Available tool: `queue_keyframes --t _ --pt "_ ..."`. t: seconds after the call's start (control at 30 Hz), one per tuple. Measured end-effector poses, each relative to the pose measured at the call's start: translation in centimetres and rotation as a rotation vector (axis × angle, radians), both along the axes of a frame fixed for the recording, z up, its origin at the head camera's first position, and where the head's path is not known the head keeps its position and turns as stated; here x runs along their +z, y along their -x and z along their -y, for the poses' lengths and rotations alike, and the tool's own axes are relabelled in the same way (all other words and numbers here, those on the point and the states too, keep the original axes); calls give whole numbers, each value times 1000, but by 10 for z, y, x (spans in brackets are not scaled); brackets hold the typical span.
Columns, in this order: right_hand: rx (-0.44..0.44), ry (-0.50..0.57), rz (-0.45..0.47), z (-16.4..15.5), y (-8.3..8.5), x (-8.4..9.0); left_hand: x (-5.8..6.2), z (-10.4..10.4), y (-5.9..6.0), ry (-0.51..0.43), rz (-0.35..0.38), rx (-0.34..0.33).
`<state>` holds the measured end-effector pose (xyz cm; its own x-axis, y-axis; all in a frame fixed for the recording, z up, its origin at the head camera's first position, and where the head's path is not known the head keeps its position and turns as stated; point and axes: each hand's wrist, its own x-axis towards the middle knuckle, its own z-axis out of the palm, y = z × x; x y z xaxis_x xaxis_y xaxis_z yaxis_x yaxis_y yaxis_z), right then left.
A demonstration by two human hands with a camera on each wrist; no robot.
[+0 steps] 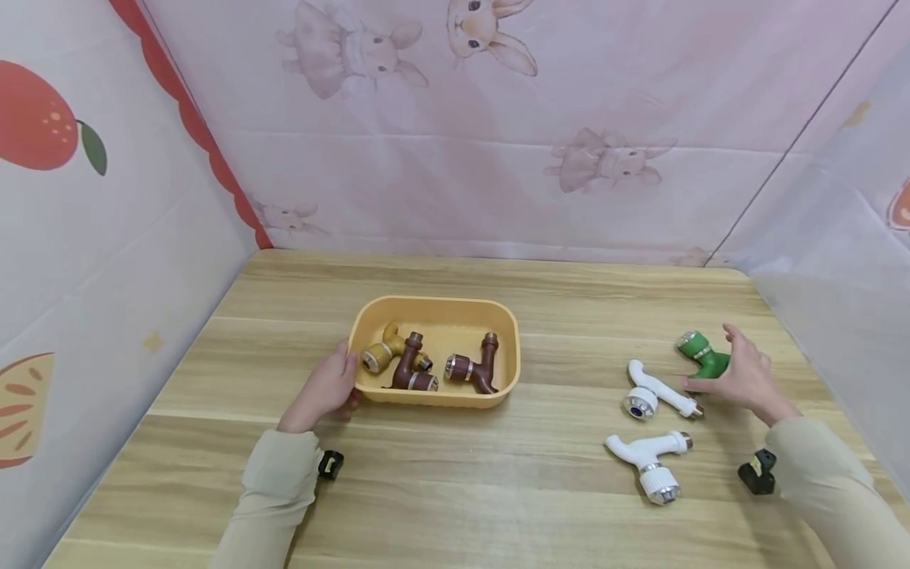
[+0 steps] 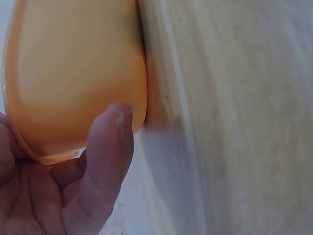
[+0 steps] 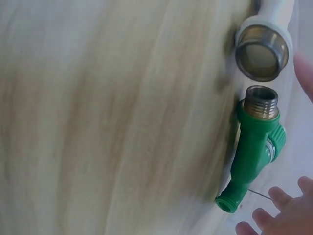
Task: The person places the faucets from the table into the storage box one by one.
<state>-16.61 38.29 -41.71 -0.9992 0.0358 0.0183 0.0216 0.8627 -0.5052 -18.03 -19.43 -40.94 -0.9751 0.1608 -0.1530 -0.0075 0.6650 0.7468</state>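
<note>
A yellow plastic basket stands on the table, and my left hand grips its left end. In the left wrist view, fingers lie against the basket's outer wall. Inside it lie a yellow tap and two dark brown taps, one in the middle and one at the right. My right hand is spread around a green tap. The right wrist view shows its fingers apart from the green tap, whose threaded end faces the camera.
Two white taps lie left of and nearer than the green one: an upper one and a lower one. The upper one's threaded end points toward my right hand. Printed cloth walls enclose the wooden table at the back and sides.
</note>
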Motion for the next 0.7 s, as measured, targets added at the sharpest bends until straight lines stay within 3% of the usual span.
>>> queue_keyframes --t 0.17,0.47,0.7 --pt "32 -19 43 -5 0 -2 1 0 0 6 -5 -1" --pt "61 -20 228 -15 0 -1 1 0 0 -8 2 -3" --pt "82 -28 269 -20 3 -3 1 0 0 6 2 -4"
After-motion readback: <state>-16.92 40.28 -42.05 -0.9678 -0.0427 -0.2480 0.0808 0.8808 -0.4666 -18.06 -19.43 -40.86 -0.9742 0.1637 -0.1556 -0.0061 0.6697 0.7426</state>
